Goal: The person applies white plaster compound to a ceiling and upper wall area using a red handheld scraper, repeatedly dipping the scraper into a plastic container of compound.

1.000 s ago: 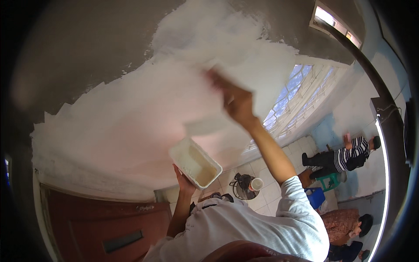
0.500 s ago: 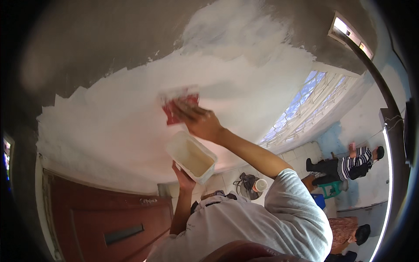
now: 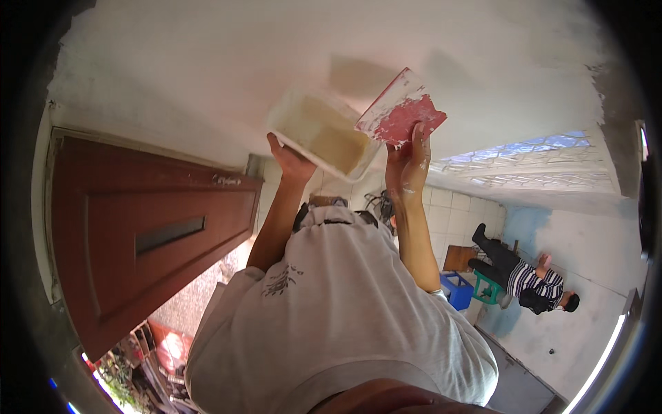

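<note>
Clenched around a red putty trowel [image 3: 400,110], the right hand [image 3: 408,162] lifts its blade beside a white tray [image 3: 324,131], which the left hand [image 3: 293,164] cups from beneath, under the plastered ceiling [image 3: 207,62].

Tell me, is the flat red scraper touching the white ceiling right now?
No, the flat red scraper in the right hand is held off the white ceiling, beside the pale rectangular tray in the left hand.

The person wore a loose, light grey short-sleeved cotton T-shirt [image 3: 345,310] with a small dark leafy print near one shoulder, both forearms were bare, and white paint flecks dotted the right hand [image 3: 408,162].
</note>
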`<action>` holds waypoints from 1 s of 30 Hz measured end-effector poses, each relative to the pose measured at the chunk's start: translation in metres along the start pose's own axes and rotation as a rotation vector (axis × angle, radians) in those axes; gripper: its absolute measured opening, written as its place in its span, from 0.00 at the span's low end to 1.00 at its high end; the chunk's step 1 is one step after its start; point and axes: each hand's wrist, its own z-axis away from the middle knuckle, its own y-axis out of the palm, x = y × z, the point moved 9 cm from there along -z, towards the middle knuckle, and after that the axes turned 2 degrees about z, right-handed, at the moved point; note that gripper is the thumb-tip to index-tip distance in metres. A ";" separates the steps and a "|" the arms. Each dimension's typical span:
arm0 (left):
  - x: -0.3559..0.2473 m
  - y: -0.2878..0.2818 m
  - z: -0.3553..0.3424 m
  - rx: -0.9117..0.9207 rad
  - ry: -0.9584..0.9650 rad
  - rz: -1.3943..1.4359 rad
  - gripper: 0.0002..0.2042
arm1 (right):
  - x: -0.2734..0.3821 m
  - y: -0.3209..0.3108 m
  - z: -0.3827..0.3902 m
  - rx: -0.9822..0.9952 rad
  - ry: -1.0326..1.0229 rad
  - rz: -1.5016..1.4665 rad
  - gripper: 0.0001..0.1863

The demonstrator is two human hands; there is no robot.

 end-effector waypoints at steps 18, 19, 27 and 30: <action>0.030 -0.001 0.076 0.028 -0.747 0.393 0.25 | 0.014 0.009 -0.025 0.014 -0.101 0.140 0.15; 0.026 0.010 0.075 0.156 -0.637 0.301 0.26 | 0.009 0.010 -0.026 0.012 -0.089 0.187 0.13; 0.057 -0.029 0.106 -0.122 -0.850 0.763 0.24 | 0.041 -0.003 -0.051 0.047 -0.079 0.108 0.17; 0.097 -0.101 0.109 -0.186 -0.759 0.684 0.27 | 0.036 -0.017 -0.047 -0.003 -0.027 0.137 0.16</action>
